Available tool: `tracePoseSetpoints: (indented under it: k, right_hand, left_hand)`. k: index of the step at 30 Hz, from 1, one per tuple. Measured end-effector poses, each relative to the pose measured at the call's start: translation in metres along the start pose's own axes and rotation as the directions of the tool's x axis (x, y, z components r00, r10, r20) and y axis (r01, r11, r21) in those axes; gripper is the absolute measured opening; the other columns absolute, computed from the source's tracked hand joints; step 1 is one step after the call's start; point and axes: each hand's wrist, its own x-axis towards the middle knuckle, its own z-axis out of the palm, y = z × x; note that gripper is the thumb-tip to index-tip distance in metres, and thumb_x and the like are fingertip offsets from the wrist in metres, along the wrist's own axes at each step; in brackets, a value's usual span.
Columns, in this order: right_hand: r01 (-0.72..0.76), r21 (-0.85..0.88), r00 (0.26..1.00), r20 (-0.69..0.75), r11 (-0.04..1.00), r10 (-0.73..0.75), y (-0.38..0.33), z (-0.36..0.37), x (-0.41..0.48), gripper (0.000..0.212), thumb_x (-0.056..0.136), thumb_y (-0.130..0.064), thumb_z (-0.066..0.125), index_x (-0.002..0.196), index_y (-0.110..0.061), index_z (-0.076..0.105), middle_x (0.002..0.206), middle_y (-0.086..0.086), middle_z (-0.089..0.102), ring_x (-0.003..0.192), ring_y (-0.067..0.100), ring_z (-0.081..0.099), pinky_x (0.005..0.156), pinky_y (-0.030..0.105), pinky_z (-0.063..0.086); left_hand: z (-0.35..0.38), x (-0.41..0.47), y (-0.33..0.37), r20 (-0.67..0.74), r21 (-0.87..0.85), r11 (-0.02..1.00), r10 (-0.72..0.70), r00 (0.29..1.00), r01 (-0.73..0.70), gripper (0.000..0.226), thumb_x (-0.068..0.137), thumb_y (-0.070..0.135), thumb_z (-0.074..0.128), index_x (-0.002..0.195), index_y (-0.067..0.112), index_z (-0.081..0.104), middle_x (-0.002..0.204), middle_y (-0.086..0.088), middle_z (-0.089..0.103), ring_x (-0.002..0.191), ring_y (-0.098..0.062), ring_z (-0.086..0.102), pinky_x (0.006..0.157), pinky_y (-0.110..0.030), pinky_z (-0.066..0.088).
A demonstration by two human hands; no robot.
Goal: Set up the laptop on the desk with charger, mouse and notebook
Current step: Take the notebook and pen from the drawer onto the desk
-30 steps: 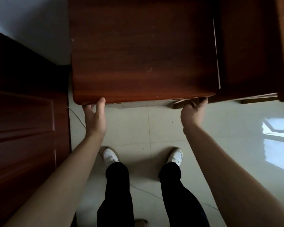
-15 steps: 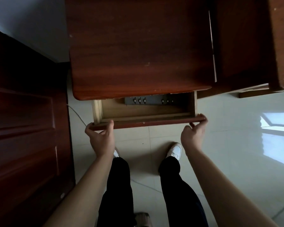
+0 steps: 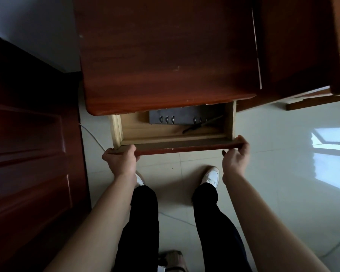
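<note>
Gripped at both ends by the left hand (image 3: 120, 161) and right hand (image 3: 236, 155), the drawer front (image 3: 177, 147) is held open under the surface (image 3: 165, 55).

The desk (image 3: 165, 55) top runs off the top edge and hides the back of the drawer (image 3: 175, 138), so most of the grey slab (image 3: 185, 115) inside lies out of sight; what it is cannot be told. A thin dark thing (image 3: 198, 126) leans across the slab's right end, too dim to name. The left hand (image 3: 122, 163) wraps the drawer front's left corner, fingers hidden beneath; the right hand (image 3: 236, 156) covers the right corner. Both forearms leave the bottom edge. A pale object (image 3: 171, 260) at the bottom edge between the legs is cut off and unclear.
</note>
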Motion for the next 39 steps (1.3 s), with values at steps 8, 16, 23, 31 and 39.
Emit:
tracePoseSetpoints:
  k: [8, 16, 23, 31, 39]
  right_hand:
    - [0.412, -0.360, 0.911, 0.148, 0.837, -0.385, -0.021, -0.009, -0.016, 0.052, 0.092, -0.004, 0.046, 0.143, -0.014, 0.046, 0.146, 0.012, 0.045, 0.129, 0.032, 0.048, 0.108, 0.043, 0.038]
    - [0.823, -0.553, 0.568, 0.789, 0.134, -0.236, -0.057, 0.028, -0.015, 0.032, 0.099, -0.030, 0.050, 0.124, -0.016, 0.063, 0.125, 0.011, 0.059, 0.114, 0.033, 0.055, 0.095, 0.046, 0.046]
    - [0.788, -0.602, 0.615, 0.774, -0.125, 0.149, -0.053, 0.057, -0.003, 0.047, 0.102, -0.046, 0.041, 0.140, -0.021, 0.049, 0.144, 0.011, 0.045, 0.132, 0.032, 0.044, 0.110, 0.049, 0.040]
    - [0.773, -0.633, 0.634, 0.773, -0.045, 0.018, -0.031, 0.066, 0.005, 0.047, 0.101, -0.040, 0.045, 0.144, -0.021, 0.044, 0.144, 0.015, 0.042, 0.130, 0.034, 0.045, 0.106, 0.050, 0.040]
    - [0.761, -0.639, 0.644, 0.765, -0.112, 0.008, -0.026, 0.068, 0.001, 0.048, 0.100, -0.039, 0.045, 0.146, -0.025, 0.042, 0.147, 0.015, 0.036, 0.133, 0.035, 0.041, 0.107, 0.049, 0.039]
  left_hand:
    - [-0.014, 0.002, -0.002, 0.086, 0.254, 0.965, 0.052, 0.995, -0.072, 0.070, 0.080, 0.025, 0.072, 0.134, 0.011, 0.029, 0.130, -0.012, 0.053, 0.106, -0.027, 0.061, 0.088, -0.041, 0.056]
    - [-0.016, -0.003, 0.004, 0.170, 0.473, 0.842, 0.202, 0.964, -0.260, 0.075, 0.082, 0.030, 0.067, 0.146, 0.012, 0.030, 0.140, -0.017, 0.038, 0.114, -0.034, 0.051, 0.086, -0.034, 0.042]
    - [-0.023, 0.009, 0.003, 0.244, 0.460, 0.850, 0.157, 0.957, -0.256, 0.064, 0.086, 0.015, 0.065, 0.143, 0.011, 0.036, 0.136, -0.015, 0.044, 0.110, -0.031, 0.058, 0.093, -0.043, 0.053]
    - [-0.013, 0.023, 0.006, 0.137, 0.326, 0.945, -0.020, 0.990, -0.026, 0.013, 0.085, 0.015, 0.067, 0.081, 0.023, 0.056, 0.084, -0.003, 0.062, 0.079, -0.026, 0.061, 0.067, -0.032, 0.053]
    - [-0.006, 0.020, 0.006, 0.129, 0.566, 0.819, 0.029, 0.991, -0.097, 0.048, 0.083, 0.019, 0.064, 0.127, 0.008, 0.048, 0.128, -0.016, 0.049, 0.095, -0.028, 0.054, 0.073, -0.035, 0.043]
